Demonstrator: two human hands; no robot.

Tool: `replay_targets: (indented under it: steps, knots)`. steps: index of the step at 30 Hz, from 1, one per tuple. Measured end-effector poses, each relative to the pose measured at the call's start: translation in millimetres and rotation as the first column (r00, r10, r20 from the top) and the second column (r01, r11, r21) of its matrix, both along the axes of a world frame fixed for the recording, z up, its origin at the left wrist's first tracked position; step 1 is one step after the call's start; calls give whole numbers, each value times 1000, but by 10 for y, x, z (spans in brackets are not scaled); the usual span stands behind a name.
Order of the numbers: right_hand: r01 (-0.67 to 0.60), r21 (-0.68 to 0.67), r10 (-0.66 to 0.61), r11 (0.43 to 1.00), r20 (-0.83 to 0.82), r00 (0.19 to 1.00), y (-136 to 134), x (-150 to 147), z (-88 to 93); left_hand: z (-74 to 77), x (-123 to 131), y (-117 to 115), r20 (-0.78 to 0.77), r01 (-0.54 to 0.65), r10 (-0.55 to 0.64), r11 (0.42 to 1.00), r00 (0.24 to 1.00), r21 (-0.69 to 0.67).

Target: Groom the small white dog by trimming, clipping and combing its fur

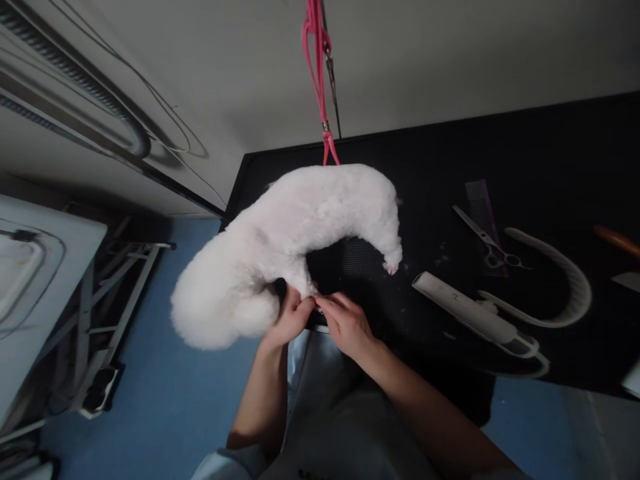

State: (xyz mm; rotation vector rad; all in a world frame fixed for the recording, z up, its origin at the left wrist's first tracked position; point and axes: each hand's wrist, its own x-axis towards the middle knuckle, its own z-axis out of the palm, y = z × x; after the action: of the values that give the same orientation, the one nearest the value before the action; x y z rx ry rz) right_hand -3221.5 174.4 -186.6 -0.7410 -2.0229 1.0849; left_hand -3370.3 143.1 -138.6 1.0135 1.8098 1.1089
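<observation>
A white, fluffy-headed dog stands along the front left of the black grooming table, its rounded head hanging past the edge on the left. One front leg reaches down to my hands. My left hand is closed around the lower part of that leg, thumb on top. From the right, my right hand pinches at the paw with thumb and forefinger, close against the left thumb. The fingers cover most of the paw, so anything small between them is hidden.
A pink loop leash hangs above the dog's back. On the table's right lie scissors, a purple-backed comb, a white corded clipper and an orange-handled tool. A white-topped folding stand is at left.
</observation>
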Motion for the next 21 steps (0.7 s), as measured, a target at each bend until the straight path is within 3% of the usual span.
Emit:
replay_targets:
  steps: [7, 10, 17, 21]
  knots:
    - [39, -29, -40, 999, -49, 998, -61, 26, 46, 63, 63, -5, 148, -63, 73, 995, 986, -71]
    - [75, 34, -76, 997, 14, 997, -83, 23, 43, 72, 109, -3, 249, -103, 132, 987, 959, -126]
    - [38, 179, -69, 983, 167, 984, -219, -44, 34, 111, 206, 90, -25, -159, 157, 979, 987, -127]
    - [-18, 183, -25, 983, 228, 973, -253, 238, 119, 16, 64, -59, -92, -85, 79, 994, 993, -71]
